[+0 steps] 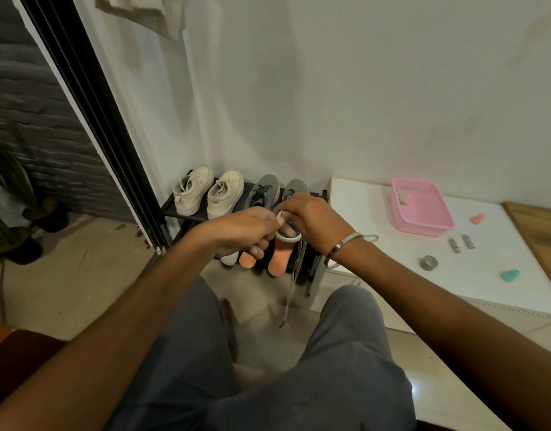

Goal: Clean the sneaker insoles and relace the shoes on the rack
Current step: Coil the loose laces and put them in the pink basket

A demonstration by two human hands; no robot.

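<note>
My left hand (246, 231) and my right hand (311, 222) meet in front of the black shoe rack (187, 213). Between them is a white ring that looks like a tape roll (288, 237); my right hand's fingers curl round it and my left hand pinches its upper edge. A grey shoelace (294, 275) hangs down from my right hand towards the floor. A pair of beige sneakers (206, 194) and a pair of grey sneakers (268, 189) stand on the rack's top shelf. Two orange insoles (277, 262) show below my hands, partly hidden.
A low white table (376, 219) on the right bears a pink basin (420, 206), two batteries (460, 244), a grey tape roll (429, 262), a teal object (510, 275) and a wooden board (541, 237). Potted plants (10, 194) stand at the left. My knees fill the foreground.
</note>
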